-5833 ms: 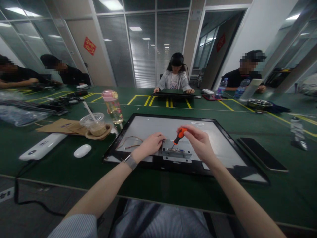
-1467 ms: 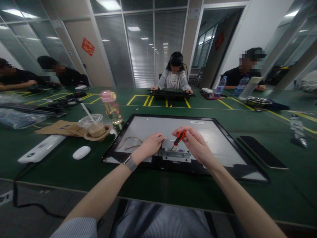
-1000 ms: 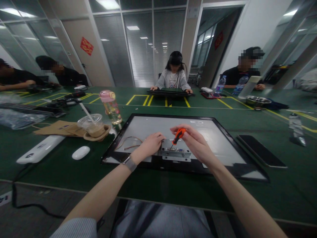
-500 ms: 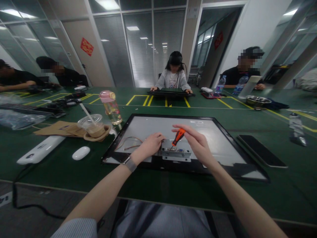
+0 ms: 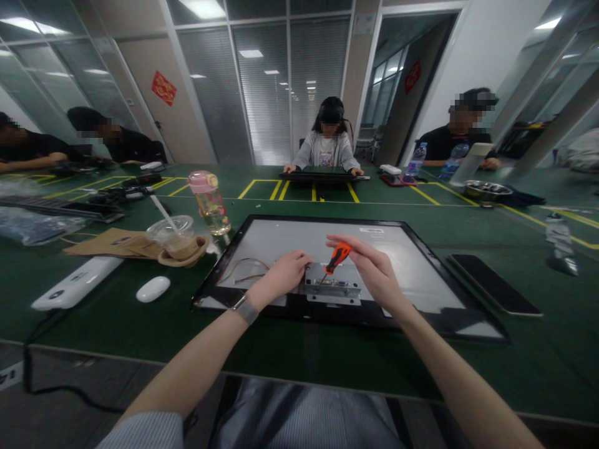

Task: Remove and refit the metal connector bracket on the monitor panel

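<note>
My right hand (image 5: 374,268) is at an orange and black screwdriver (image 5: 339,257), its fingers stretched along the top of the handle. Tilted, the screwdriver points down to a row of connectors on a silver metal bracket (image 5: 334,297). My left hand (image 5: 289,273) grips the bracket's left edge, fingertips partly hidden. Beneath the bracket lies a flat display panel (image 5: 416,262) with a black frame and a pale grey back. Thin cables (image 5: 248,278) run over the panel left of my left hand.
To the left are a white earbud case (image 5: 153,289), a white power bank-like device (image 5: 77,284), a plastic cup (image 5: 175,240) and a pink-lidded bottle (image 5: 209,202). A black phone (image 5: 493,285) lies right of the panel. Across the green table (image 5: 262,349) sit several people.
</note>
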Available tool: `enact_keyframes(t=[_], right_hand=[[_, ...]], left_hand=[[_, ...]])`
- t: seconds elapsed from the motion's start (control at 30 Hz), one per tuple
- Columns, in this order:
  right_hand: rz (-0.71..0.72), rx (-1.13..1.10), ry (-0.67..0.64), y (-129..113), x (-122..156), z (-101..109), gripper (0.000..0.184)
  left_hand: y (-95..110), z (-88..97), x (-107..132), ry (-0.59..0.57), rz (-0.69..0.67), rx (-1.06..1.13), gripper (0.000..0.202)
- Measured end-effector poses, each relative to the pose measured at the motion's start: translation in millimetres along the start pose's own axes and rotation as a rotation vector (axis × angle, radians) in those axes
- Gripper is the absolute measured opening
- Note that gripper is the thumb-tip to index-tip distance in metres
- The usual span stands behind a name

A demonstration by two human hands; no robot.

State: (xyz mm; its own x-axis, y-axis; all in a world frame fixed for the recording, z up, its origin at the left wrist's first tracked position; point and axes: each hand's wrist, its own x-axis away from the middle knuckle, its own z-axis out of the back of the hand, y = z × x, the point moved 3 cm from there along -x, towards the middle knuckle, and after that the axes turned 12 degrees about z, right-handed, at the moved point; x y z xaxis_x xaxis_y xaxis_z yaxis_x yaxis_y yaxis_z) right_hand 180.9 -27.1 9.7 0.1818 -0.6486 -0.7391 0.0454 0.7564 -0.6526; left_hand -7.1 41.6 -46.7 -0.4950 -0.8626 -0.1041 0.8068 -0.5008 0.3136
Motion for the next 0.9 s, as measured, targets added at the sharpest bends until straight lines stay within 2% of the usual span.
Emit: enact_keyframes(t=[0.1, 0.23, 0.33, 0.5, 0.6, 0.7, 0.77, 0.9], right_hand=[[-0.025, 0.000, 0.019, 1, 0, 0, 0.032], [0.075, 0.151, 0.127, -1, -2, 1, 0.017], [0.109, 0.154, 0.165, 1, -3, 0, 0.012], [-0.019, 0.027, 0.128, 5, -2, -6, 0.029], [-0.042, 0.024, 0.216, 2, -2, -3, 0.034], [-0.011, 0.135, 0.385, 0, 0, 7, 0.029], [0.059, 0.283, 0.488, 0, 3, 16, 0.029], [0.230, 0.599, 0.526, 2, 8, 25, 0.032]], left_hand=[[0, 0.2, 0, -0.009, -0.005, 0.003, 0.033], [2, 2.3, 3, -0.002, -0.007, 0.013, 0.034], [3, 2.8, 3, -0.001, -0.003, 0.007, 0.034], [1, -0.1, 1, 0.007, -0.002, -0.013, 0.034], [-1, -1.6, 0, 0.004, 0.001, -0.025, 0.033], [-2, -2.3, 0, 0.001, 0.006, -0.038, 0.032], [-3, -2.9, 0, 0.002, -0.003, -0.042, 0.032], [-5, -5.0, -1, 0.003, -0.007, -0.028, 0.032]])
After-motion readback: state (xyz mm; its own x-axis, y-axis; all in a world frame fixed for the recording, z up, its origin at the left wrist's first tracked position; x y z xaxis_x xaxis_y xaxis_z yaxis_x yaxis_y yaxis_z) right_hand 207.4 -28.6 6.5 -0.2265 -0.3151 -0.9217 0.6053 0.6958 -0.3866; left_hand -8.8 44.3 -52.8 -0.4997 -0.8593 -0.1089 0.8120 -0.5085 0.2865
